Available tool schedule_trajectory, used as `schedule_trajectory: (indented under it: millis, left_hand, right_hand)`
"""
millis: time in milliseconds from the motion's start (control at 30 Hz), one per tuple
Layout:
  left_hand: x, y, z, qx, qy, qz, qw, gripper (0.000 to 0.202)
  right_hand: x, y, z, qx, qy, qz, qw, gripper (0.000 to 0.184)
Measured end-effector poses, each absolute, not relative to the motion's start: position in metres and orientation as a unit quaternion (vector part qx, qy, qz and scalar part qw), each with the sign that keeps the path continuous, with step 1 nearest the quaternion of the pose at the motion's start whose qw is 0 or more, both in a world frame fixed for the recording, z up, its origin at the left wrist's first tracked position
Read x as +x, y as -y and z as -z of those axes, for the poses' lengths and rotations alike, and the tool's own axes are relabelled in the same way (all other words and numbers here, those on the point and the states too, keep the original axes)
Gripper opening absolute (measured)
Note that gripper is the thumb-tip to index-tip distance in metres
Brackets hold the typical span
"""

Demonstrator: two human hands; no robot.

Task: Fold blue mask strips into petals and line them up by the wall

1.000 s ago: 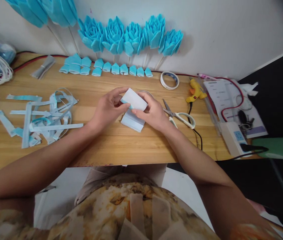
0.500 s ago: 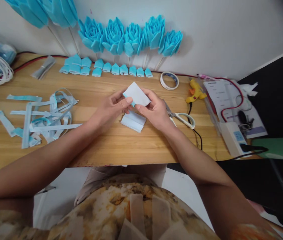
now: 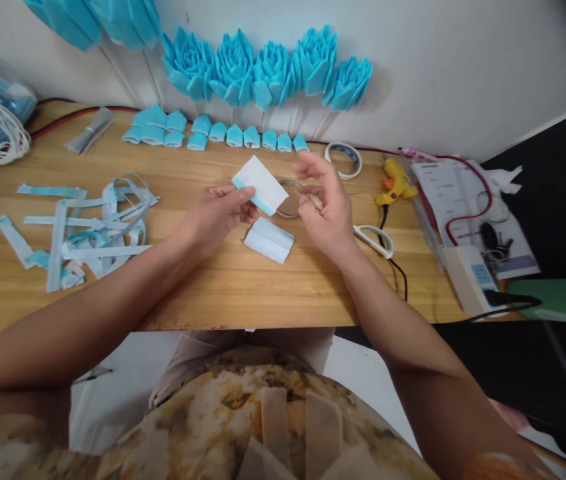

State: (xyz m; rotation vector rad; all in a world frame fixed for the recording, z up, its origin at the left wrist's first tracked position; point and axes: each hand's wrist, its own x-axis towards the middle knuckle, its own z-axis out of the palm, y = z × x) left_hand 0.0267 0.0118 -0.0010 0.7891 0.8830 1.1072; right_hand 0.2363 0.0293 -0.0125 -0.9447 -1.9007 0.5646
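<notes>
A white rectangular piece of mask fabric with a blue strip along its lower edge [image 3: 263, 181] is pinched at its left side between the thumb and fingers of my left hand [image 3: 223, 212]. Just below it a pale blue pleated piece [image 3: 270, 240] lies on the wooden table. My right hand [image 3: 330, 207] is raised to the right of the white piece, apart from it, with fingers curved and spread. A ring-shaped roll [image 3: 290, 212] shows partly between the two, its right side hidden by my right hand. One white handle loop of the scissors [image 3: 383, 243] shows beside my right wrist; the blades are hidden.
Cut pale blue strips [image 3: 83, 233] lie tangled at left. Small folded blue pieces [image 3: 235, 137] line the back, below blue fabric flowers [image 3: 273, 73]. To the right are a tape roll [image 3: 357, 163], a yellow glue gun [image 3: 395, 183] and a white power strip [image 3: 467, 280].
My right hand has let go of the white fabric piece and moved slightly right and up. The piece has shifted left in my left hand, uncovering the ring-shaped roll.
</notes>
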Motion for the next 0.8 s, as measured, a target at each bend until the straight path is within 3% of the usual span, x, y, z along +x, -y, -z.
schedule_trajectory:
  millis: [233, 633, 800]
  left_hand:
    - [0.027, -0.01, -0.001, 0.324, -0.384, -0.473, 0.724, 0.027]
    - [0.03, -0.008, 0.002, 0.34, -0.38, -0.465, 0.724, 0.033]
    - [0.029, -0.009, 0.005, 0.36, -0.373, -0.466, 0.717, 0.017]
  right_hand:
    - [0.234, -0.031, 0.009, -0.281, 0.877, -0.11, 0.374, 0.04]
    - [0.234, -0.032, 0.018, -0.28, 0.882, -0.11, 0.363, 0.014]
    - [0.234, -0.033, 0.019, -0.292, 0.88, -0.119, 0.356, 0.015]
